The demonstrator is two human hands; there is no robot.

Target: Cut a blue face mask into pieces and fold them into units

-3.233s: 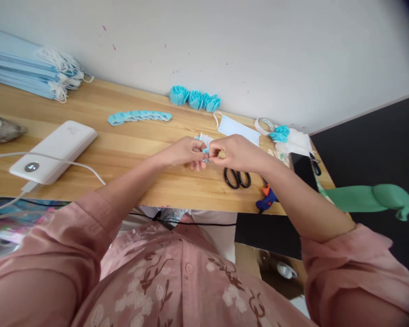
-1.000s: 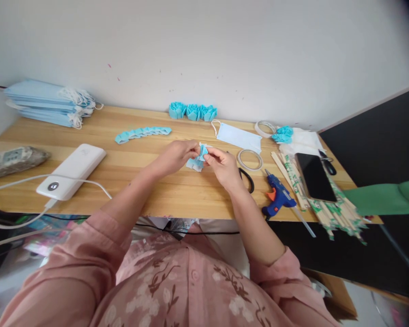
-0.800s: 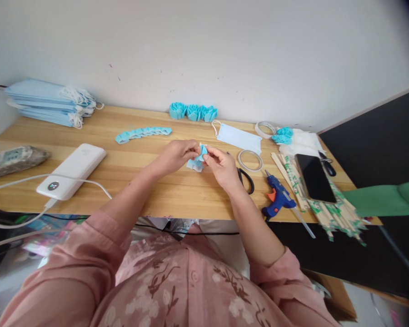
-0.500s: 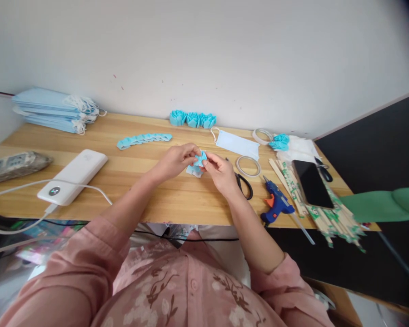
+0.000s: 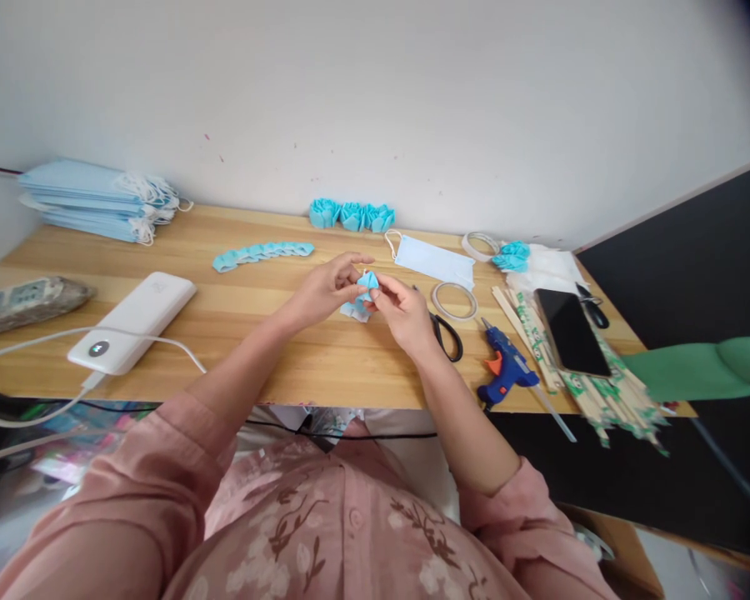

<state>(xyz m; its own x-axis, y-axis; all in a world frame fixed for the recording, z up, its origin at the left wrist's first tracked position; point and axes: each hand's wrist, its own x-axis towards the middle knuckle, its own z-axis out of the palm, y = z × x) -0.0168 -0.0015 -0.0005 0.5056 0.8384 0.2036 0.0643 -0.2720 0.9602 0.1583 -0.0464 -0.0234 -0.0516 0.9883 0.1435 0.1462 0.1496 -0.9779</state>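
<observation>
A small folded piece of blue mask fabric [image 5: 368,282] is held up between my two hands above the wooden table. My right hand [image 5: 402,310] pinches its right edge between thumb and fingers. From the other side my left hand [image 5: 331,287] has its thumb against the piece, with the index finger lifted and stretched out over it. Just below lie more small blue fabric pieces [image 5: 353,312], partly hidden by my hands. Black-handled scissors [image 5: 448,337] rest beside my right wrist, their blades mostly covered.
Blue fabric flowers [image 5: 352,215] stand by the wall, near a row of folded pieces [image 5: 262,253]. A flat mask [image 5: 436,262], tape roll [image 5: 454,301], blue glue gun [image 5: 505,367], phone [image 5: 572,333] and wrapped chopsticks [image 5: 612,400] lie rightward. Stacked masks [image 5: 100,200] and a power bank [image 5: 134,323] are left.
My left index finger has lifted and straightened away from the folded piece. The piece now shows a more pointed face, still in my right hand's pinch.
</observation>
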